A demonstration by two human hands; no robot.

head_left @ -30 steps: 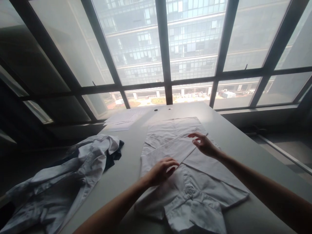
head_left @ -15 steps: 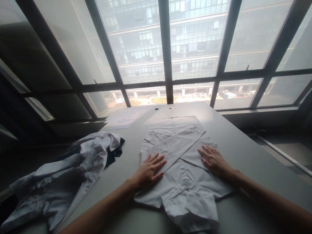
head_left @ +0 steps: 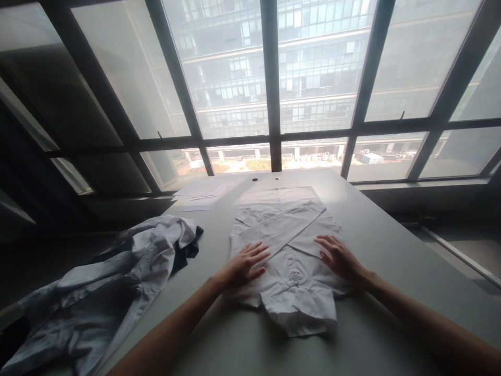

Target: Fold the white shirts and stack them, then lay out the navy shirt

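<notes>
Close in, bare forearms (head_left: 168,328) stretched from the near left and near right over a pale table (head_left: 391,256). Between them, at the centre, a white shirt (head_left: 290,253), laid out lengthwise from near to far, with a rumpled, gathered near end. Over its left side, the left hand (head_left: 245,266), palm down, with fingers well apart and nothing gripped. Over its right side, the right hand (head_left: 340,258), likewise open, with fingers loosely curved and nothing gripped. Cannot tell whether touching the cloth or just above it, with either palm. Off to the left, a crumpled heap of white clothes (head_left: 117,282), with dark cloth (head_left: 188,251) poking out at its right edge. Farther up the shirt, a long folded strip slanting across from left to right, then a flatter far end. Beyond, at far left, loose papers (head_left: 207,190); right of them, a dark round hole (head_left: 255,179) in the tabletop. Farthest, tall dark-framed windows (head_left: 270,78) and, outside, a glass-fronted building (head_left: 321,57).
</notes>
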